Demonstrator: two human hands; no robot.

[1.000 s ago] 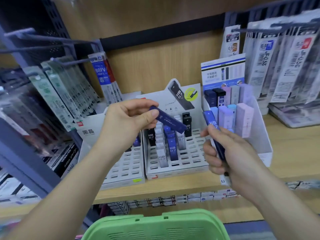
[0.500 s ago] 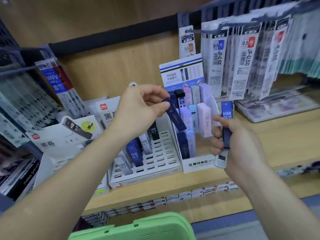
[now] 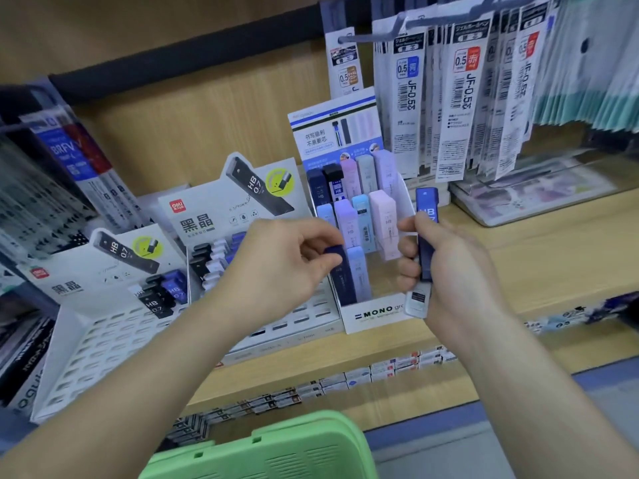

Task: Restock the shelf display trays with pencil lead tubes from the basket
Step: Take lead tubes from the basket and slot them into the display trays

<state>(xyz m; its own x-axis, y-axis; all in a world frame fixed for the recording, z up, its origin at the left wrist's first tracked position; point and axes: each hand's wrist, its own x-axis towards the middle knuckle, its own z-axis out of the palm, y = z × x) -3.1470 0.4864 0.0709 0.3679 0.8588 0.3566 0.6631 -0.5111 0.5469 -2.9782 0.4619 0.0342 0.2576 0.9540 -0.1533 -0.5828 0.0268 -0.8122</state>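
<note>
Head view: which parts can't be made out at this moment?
- Basket: cut off by the bottom edge; contents unseen.
- Dark tube pinched by the left hand: fingers cover its top; whether it sits in the MONO tray is unclear.
- HB tubes gripped by the right hand: fingers hide the middle; count unclear.
- Shelf labels: too small and blurred to read.
</note>
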